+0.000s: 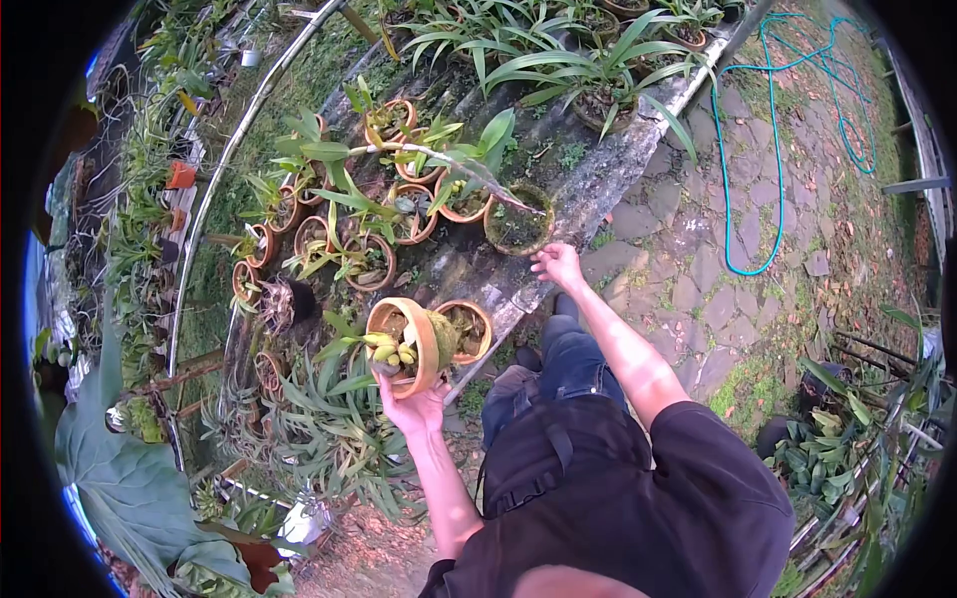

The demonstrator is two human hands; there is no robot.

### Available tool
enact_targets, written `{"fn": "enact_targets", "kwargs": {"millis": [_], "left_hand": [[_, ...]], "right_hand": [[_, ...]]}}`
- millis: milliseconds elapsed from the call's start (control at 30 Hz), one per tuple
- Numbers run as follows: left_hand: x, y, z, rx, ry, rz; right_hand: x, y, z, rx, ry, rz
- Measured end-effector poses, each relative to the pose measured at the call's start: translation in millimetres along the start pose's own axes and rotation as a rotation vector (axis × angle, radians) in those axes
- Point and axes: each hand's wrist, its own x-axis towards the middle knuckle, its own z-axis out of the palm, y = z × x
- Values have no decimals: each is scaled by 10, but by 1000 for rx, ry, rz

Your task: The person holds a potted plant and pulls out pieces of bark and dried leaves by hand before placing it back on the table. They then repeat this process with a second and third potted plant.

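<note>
My left hand (414, 404) is closed around the lower side of a tilted terracotta flower pot (431, 349), whose outer wall is partly green with moss. A plant with thick yellow-green bulbs (391, 351) sits inside it. My right hand (560, 265) is at the near rim of a dark, mossy flower pot (518, 221) on the bench edge, with its bent fingertips against the rim. A long bare stem (449, 164) reaches over that mossy pot. Another terracotta pot (469, 331) stands just behind the held one, partly hidden by it.
Several potted orchids (374, 261) crowd the weathered bench (588, 189). Long-leaved plants (603, 75) stand at its far end, and a spiky clump (319, 429) grows at the near left. A teal hose (726, 199) lies on the stone path (688, 259) at right.
</note>
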Motion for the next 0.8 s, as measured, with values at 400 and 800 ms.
{"fn": "enact_targets", "kwargs": {"millis": [400,800], "left_hand": [[67,-10,81,4,122,3],[255,240,-70,14,71,-72]], "right_hand": [[-152,-122,-144,-5,-66,-78],[-164,75,-77,353,110,-97]]}}
